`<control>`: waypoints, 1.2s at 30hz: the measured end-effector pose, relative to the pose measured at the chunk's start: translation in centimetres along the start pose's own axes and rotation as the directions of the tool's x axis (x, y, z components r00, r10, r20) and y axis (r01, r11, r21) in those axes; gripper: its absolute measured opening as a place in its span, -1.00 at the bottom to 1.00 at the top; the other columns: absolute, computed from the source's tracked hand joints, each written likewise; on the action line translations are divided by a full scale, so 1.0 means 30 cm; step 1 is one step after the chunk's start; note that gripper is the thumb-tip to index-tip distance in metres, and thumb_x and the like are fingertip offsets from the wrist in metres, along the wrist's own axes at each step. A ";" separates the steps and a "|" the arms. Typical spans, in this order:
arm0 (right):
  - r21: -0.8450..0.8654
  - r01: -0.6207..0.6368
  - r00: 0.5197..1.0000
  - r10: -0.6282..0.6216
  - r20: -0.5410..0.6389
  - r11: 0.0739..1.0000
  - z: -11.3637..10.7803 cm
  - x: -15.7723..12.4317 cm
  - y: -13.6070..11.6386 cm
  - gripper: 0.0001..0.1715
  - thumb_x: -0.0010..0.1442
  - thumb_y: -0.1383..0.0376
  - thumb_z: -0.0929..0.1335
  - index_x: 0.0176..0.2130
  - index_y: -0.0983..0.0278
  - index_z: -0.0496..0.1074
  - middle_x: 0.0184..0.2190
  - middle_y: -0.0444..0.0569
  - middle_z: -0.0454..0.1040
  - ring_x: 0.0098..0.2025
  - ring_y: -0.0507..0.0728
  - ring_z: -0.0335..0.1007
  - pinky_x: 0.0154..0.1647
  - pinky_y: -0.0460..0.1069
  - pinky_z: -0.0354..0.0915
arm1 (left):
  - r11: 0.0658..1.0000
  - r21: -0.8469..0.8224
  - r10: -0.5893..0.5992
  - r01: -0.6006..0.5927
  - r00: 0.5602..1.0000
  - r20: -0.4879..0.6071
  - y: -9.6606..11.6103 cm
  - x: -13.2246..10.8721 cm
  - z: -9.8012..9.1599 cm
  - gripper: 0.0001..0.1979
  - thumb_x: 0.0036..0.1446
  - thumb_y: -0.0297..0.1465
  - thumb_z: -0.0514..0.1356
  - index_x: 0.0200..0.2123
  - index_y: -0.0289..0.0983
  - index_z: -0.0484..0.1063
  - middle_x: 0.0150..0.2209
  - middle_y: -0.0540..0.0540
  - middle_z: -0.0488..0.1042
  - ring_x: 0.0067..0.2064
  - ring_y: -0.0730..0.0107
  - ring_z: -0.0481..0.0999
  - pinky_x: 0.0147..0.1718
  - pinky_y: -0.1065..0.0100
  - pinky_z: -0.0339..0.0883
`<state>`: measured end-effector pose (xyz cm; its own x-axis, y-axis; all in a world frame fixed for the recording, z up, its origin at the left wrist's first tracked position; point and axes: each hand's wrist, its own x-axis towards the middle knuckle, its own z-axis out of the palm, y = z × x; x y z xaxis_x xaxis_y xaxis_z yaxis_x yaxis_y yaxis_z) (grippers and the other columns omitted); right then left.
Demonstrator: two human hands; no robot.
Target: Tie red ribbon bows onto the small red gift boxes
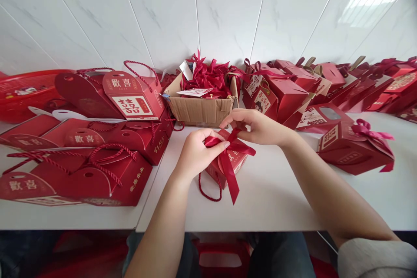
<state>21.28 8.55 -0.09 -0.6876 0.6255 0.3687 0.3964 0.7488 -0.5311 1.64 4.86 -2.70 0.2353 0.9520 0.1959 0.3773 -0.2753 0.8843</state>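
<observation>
A small red gift box (239, 156) with pale Chinese characters sits on the white table in front of me. Across its top lies a red satin ribbon (230, 178), looped like a bow, with one tail hanging down the near side. My left hand (200, 152) pinches a loop of the ribbon between thumb and fingers at the box's left. Over the box's far right edge, my right hand (252, 126) has its fingers closed round another part of the ribbon; its fingertips are partly hidden. A twisted red cord handle (208, 193) droops from the box onto the table.
Behind the box stands an open cardboard carton (198, 110) filled with red ribbons (210, 76). Red boxes with cord handles (114, 178) crowd the left, near a red plastic basket (35, 76). More boxes line the right, including one with a pink bow (352, 152). A tiled wall rises behind.
</observation>
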 end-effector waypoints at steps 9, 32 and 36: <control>-0.054 0.073 0.994 -0.077 -0.072 0.996 0.004 0.003 -0.005 -0.49 -0.09 0.63 0.22 -0.17 0.29 0.44 -0.32 -0.04 0.38 -0.32 0.02 0.27 -0.47 -0.12 0.21 | 1.000 0.014 0.006 -0.006 1.000 -0.020 -0.016 0.000 0.011 -0.81 -0.07 -0.24 0.31 -0.49 -0.26 0.50 -0.36 -0.05 0.56 -0.29 0.28 0.51 -0.30 0.31 0.34; -0.163 0.158 0.967 -0.186 -0.175 0.974 0.011 0.003 0.030 -0.61 -0.06 0.58 0.23 -0.27 0.26 0.45 -0.31 -0.03 0.42 -0.27 0.08 0.37 -0.38 -0.05 0.33 | 0.995 0.094 -0.034 0.032 0.999 0.011 -0.018 0.005 0.011 -0.73 -0.09 -0.25 0.28 -0.63 -0.28 0.34 -0.33 -0.03 0.42 -0.29 0.31 0.44 -0.24 0.29 0.26; -0.165 0.162 0.964 -0.192 -0.186 0.973 0.010 -0.001 0.035 -0.62 -0.05 0.57 0.24 -0.28 0.26 0.45 -0.31 -0.03 0.42 -0.27 0.09 0.37 -0.35 -0.03 0.34 | 0.996 0.085 -0.021 0.020 1.000 0.016 -0.018 0.006 0.010 -0.75 -0.09 -0.26 0.28 -0.62 -0.28 0.36 -0.36 -0.04 0.43 -0.29 0.30 0.44 -0.25 0.31 0.26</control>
<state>21.52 9.26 -0.89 -0.6257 0.4996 0.5991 0.3748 0.8661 -0.3308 1.75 5.15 -3.27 0.2416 0.9553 0.1701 0.4568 -0.2667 0.8487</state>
